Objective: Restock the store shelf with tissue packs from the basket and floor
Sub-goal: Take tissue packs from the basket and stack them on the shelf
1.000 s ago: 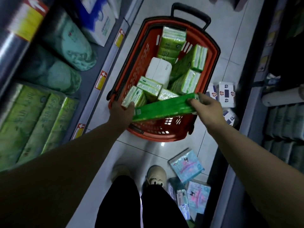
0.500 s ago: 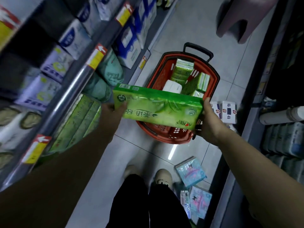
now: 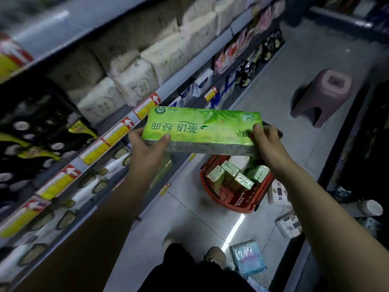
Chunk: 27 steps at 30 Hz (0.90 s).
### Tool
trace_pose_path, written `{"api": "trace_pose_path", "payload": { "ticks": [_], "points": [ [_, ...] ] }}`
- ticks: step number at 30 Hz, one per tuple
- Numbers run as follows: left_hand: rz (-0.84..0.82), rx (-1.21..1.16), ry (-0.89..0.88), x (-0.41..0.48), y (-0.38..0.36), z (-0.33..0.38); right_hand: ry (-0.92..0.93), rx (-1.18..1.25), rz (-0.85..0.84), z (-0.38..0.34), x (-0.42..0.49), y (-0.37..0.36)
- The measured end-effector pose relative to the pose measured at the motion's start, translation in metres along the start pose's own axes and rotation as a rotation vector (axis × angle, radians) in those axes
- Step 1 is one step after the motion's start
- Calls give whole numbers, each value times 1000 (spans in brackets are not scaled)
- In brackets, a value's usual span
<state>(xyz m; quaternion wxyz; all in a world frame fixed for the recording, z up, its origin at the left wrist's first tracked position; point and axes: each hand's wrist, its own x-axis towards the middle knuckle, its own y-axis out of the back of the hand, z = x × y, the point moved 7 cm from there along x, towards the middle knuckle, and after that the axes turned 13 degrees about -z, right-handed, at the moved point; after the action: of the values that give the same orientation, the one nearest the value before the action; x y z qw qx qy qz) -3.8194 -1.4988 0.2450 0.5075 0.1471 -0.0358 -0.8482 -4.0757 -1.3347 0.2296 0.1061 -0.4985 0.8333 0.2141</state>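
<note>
I hold a long green tissue pack (image 3: 202,129) level in front of me, high above the floor. My left hand (image 3: 147,148) grips its left end and my right hand (image 3: 266,142) grips its right end. Below it on the floor stands the red basket (image 3: 231,200) with several smaller green tissue packs (image 3: 242,180) and a white pack inside. The store shelf (image 3: 117,131) runs along my left, its tiers full of white, black and cream packs. A blue pack (image 3: 248,260) lies on the floor by my shoe.
A purple plastic stool (image 3: 322,95) stands on the tiled aisle floor beyond the basket. White boxed packs (image 3: 280,191) lie right of the basket, against a dark shelf unit on the right. My legs and shoes (image 3: 214,255) are at the bottom centre.
Both hands lifted the green pack out of the basket and raised it to shelf height. My view swung up and left towards the upper shelves.
</note>
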Motion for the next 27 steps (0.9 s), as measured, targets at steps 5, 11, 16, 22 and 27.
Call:
{"api": "trace_pose_path", "payload": {
  "ticks": [5, 11, 16, 22, 27],
  "points": [
    [126, 45, -181, -34, 63, 84, 266, -6, -104, -101, -17, -20],
    [306, 76, -292, -83, 122, 170, 429, -105, -87, -195, -34, -40],
    [481, 76, -370, -127, 163, 229, 573, 24, -157, -278, -66, -61],
    [686, 100, -502, -180, 217, 289, 772, 68, -276, -377, -101, -87],
    [786, 123, -525, -206, 247, 326, 895, 60, -322, -440, -121, -103]
  ]
}}
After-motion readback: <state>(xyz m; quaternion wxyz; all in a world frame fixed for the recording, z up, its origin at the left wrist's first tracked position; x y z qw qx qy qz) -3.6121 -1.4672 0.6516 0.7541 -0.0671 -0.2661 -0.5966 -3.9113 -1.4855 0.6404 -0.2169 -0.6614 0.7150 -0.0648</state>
